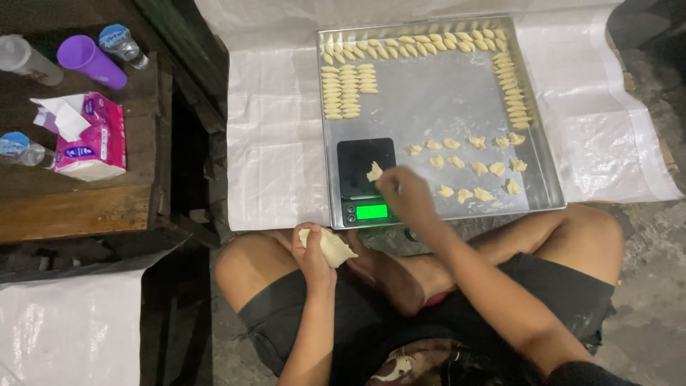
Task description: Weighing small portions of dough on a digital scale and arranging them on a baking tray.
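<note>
On the bench (78, 207) at far left: bottles, purple cup (91, 61), tissue pack (91, 137)

Left hand (314, 250), over the knee, closed around a dough lump (334, 246)

Just above, black scale (366, 179) on the tray (429, 114), display lit green

Right hand (400, 194) reaching over the scale, fingertips pinched on a small dough piece (374, 171) just above its plate

Further right on the tray, loose rough pieces (475, 168); shaped pieces in rows along the top edge, right side and upper left corner
</note>
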